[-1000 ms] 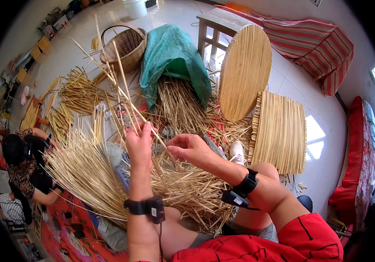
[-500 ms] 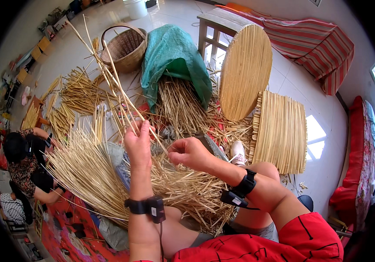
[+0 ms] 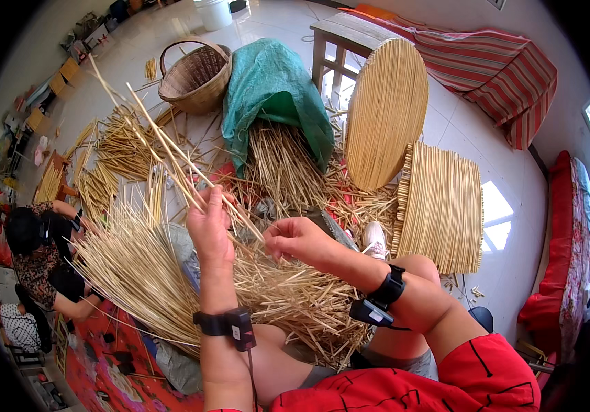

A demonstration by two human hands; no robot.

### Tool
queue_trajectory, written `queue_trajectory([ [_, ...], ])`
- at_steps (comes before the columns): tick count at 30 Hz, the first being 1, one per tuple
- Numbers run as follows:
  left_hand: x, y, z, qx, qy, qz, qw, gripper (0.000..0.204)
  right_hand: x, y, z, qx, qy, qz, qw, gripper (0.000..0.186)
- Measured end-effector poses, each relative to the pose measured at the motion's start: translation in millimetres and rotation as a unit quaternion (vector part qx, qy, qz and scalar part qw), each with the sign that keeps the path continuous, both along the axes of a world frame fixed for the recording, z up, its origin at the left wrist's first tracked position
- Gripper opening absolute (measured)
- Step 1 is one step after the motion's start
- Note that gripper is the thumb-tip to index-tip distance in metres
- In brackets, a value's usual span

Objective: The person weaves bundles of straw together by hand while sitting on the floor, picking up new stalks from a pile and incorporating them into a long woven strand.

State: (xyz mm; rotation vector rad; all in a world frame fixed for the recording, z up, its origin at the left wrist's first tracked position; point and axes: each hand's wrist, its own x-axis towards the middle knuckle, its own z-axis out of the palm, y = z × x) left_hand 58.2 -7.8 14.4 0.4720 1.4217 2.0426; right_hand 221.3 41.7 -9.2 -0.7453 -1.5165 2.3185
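Straw-coloured reed stalks [image 3: 164,147], light, stiff and likely brittle, stay fanned in the closed left hand [image 3: 209,230] while the right hand [image 3: 295,238] pinches one near its lower end.

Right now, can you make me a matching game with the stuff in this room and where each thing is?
Things:
1. wicker basket
2. green cloth
3. round woven mat
4. thin straw stalks

Places:
A. leaning up by the wooden stool
B. held in the left hand
C. draped over a straw heap
D. on the floor, far left of the cloth

Pairs: 1-D, 2-C, 3-A, 4-B
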Motion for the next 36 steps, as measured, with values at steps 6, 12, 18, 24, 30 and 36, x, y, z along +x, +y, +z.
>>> queue_trajectory([
  [6,-4.9,-0.6,1.2,-0.017,0.019,0.013,1.000,0.009,2.2,-2.3,1.5,0.159,-0.040,0.023,0.986,0.018],
  [12,-1.1,-0.7,4.6,-0.024,0.024,0.014,0.999,0.008,2.6,-4.2,10.0,0.255,-0.062,0.034,0.964,0.017],
  [18,-2.5,-1.9,6.7,-0.011,0.015,0.006,1.000,0.009,1.0,-3.7,10.9,0.139,-0.034,0.038,0.989,0.014],
  [24,-10.4,-3.9,4.7,0.058,-0.049,-0.038,0.996,0.014,2.4,-1.0,8.2,-0.047,0.009,0.038,0.998,0.013],
  [30,-9.7,-5.0,11.6,0.066,-0.038,-0.037,0.996,0.015,3.3,1.7,15.3,-0.093,0.044,0.064,0.993,0.012],
  [36,-10.4,-4.4,10.1,0.067,-0.038,-0.026,0.997,0.017,3.6,3.8,13.9,-0.051,0.048,0.082,0.994,0.010],
])
